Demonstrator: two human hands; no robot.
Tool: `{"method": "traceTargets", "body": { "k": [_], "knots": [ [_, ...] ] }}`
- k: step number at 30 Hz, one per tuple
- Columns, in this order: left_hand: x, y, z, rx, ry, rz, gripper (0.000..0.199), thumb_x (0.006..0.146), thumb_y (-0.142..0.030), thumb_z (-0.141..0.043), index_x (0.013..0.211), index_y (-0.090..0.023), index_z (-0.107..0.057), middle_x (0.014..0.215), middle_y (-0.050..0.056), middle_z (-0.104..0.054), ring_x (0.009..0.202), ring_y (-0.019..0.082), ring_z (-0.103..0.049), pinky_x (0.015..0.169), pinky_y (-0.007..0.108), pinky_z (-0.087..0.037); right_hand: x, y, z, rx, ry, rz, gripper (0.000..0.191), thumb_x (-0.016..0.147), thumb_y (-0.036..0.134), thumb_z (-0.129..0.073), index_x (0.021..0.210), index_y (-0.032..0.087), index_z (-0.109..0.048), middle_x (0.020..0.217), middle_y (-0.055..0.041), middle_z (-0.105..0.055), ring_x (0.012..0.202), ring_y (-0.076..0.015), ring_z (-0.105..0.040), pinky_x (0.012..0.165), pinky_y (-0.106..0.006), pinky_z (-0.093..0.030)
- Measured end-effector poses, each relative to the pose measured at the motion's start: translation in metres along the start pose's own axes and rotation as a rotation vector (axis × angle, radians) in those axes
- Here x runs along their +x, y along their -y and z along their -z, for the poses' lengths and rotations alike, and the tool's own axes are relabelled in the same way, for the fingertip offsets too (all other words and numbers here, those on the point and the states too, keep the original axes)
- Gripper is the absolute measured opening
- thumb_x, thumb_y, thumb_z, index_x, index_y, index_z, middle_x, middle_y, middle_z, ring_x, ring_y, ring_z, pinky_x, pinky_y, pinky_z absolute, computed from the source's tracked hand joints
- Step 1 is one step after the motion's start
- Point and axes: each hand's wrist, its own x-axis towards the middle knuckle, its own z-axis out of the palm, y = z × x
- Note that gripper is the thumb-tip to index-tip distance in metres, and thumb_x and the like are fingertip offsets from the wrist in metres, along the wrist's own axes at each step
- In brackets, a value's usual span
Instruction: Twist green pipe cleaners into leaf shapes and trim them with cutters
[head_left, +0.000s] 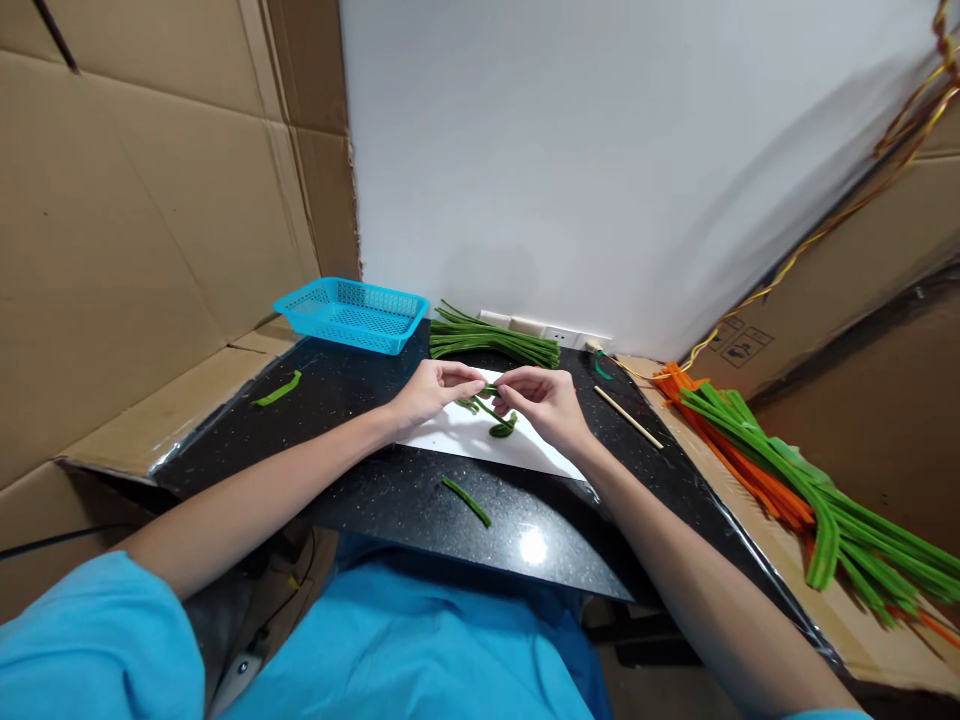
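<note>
Above a white sheet (450, 433), my left hand (435, 392) and my right hand (546, 402) meet fingertip to fingertip. Both are closed in a pinch on a dark green fuzzy stem (491, 391), one hand at each side of it. Parts of the green piece hang below the fingers and end in a curled loop (503, 427) near my right hand. Whether these parts are all joined cannot be made out. A short green stem (466, 501) lies on the black table nearer my body.
A blue basket (345, 316) stands at the back left, with a green strip (278, 389) before it. Behind the sheet lies a green stem bundle (491, 338). To the right are a wooden stick (628, 417), orange strips (739, 465) and light green strips (810, 480).
</note>
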Motion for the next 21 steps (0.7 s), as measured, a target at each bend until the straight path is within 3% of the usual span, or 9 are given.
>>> {"method": "traceTargets", "body": {
  "k": [3, 9, 21],
  "knots": [
    [-0.0006, -0.0014, -0.0007, 0.024, -0.017, -0.026, 0.037, 0.075, -0.04, -0.093, 0.097, -0.011, -0.083, 0.099, 0.015, -0.083, 0.089, 0.023, -0.077, 0.09, 0.037, -0.058, 0.0011, 0.0028, 0.0023, 0.021, 0.005, -0.046, 0.033, 0.076, 0.044, -0.092, 0.086, 0.016, -0.08, 0.073, -0.0078, -0.08, 0.064, -0.0212, -0.076, 0.064, -0.033, -0.064],
    [-0.0001, -0.0071, -0.0013, 0.077, -0.014, -0.071, 0.039, 0.073, -0.048, -0.092, 0.084, -0.011, -0.084, 0.079, 0.012, -0.081, 0.07, 0.019, -0.073, 0.074, 0.034, -0.058, 0.0014, 0.0094, 0.005, 0.088, 0.01, -0.102, 0.028, 0.074, 0.04, -0.091, 0.081, 0.016, -0.079, 0.066, -0.005, -0.076, 0.054, -0.0177, -0.07, 0.058, -0.032, -0.062],
    [0.0015, -0.0009, -0.0004, 0.145, 0.017, -0.08, 0.033, 0.077, -0.039, -0.09, 0.094, -0.012, -0.082, 0.09, 0.012, -0.083, 0.083, 0.022, -0.077, 0.083, 0.035, -0.06, 0.0032, 0.0002, 0.006, 0.098, 0.022, -0.129, 0.031, 0.076, 0.042, -0.09, 0.086, 0.015, -0.078, 0.066, -0.0039, -0.075, 0.055, -0.0157, -0.067, 0.057, -0.029, -0.058]
  ]
}}
